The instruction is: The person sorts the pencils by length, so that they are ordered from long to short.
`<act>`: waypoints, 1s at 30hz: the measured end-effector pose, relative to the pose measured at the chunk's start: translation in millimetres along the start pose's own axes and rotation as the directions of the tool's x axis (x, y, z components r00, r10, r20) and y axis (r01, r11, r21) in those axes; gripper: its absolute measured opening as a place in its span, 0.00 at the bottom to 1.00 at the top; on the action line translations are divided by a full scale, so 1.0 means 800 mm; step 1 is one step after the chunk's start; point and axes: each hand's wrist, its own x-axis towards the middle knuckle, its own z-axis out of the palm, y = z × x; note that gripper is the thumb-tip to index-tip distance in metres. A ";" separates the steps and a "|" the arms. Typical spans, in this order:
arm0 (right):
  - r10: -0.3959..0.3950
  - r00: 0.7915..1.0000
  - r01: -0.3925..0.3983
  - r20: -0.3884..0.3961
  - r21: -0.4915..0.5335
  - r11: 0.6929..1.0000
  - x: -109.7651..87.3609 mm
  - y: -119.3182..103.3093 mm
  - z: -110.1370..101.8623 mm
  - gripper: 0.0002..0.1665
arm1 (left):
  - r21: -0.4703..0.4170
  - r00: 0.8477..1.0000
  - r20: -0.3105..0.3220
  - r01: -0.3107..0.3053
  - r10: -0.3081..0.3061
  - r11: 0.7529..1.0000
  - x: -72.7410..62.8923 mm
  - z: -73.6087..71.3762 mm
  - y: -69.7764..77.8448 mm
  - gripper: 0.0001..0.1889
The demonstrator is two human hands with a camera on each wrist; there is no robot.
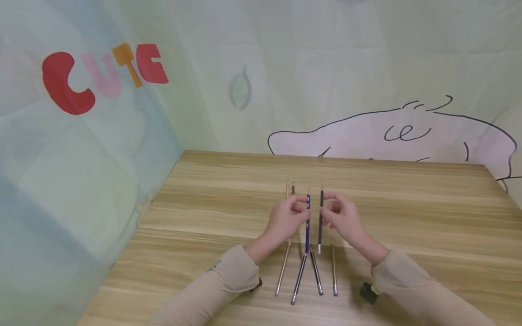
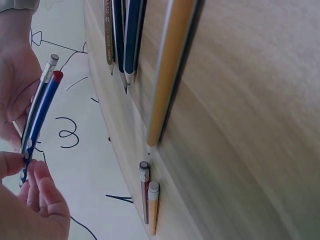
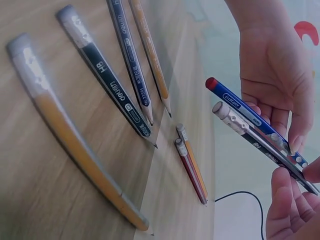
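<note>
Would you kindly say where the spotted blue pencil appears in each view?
Head: spotted blue pencil, below centre, slightly right.
Left wrist: spotted blue pencil, far left, mid-height.
Right wrist: spotted blue pencil, right side, mid-height.
Shared landmark: dark pencil in the right hand.

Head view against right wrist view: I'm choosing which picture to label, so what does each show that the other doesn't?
Only the head view shows the whole word CUTE on the backdrop and the beige sleeves.

Only the right wrist view shows the red end of the blue pencil and legible HB lettering on a lying dark pencil.

Both show the left hand pinching the blue pencil, the right hand pinching another dark pencil, and six pencils lying on the table.
</note>
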 end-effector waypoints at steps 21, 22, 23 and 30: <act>-0.023 1.000 0.023 0.007 0.036 0.999 0.010 0.006 0.005 0.18 | -0.034 1.000 -0.006 0.001 -0.001 0.999 0.003 0.001 -0.001 0.17; -0.025 1.000 0.025 0.008 0.038 0.999 0.010 0.007 0.005 0.18 | -0.034 1.000 -0.006 0.002 -0.002 0.999 0.003 0.001 -0.001 0.17; -0.026 1.000 0.025 0.009 0.039 0.999 0.011 0.007 0.004 0.18 | -0.035 1.000 -0.006 0.003 -0.003 0.999 0.003 0.001 -0.001 0.17; -0.012 1.000 0.012 0.010 0.035 0.999 0.013 0.007 0.004 0.18 | -0.021 1.000 -0.017 0.014 -0.014 1.000 0.007 0.001 -0.003 0.16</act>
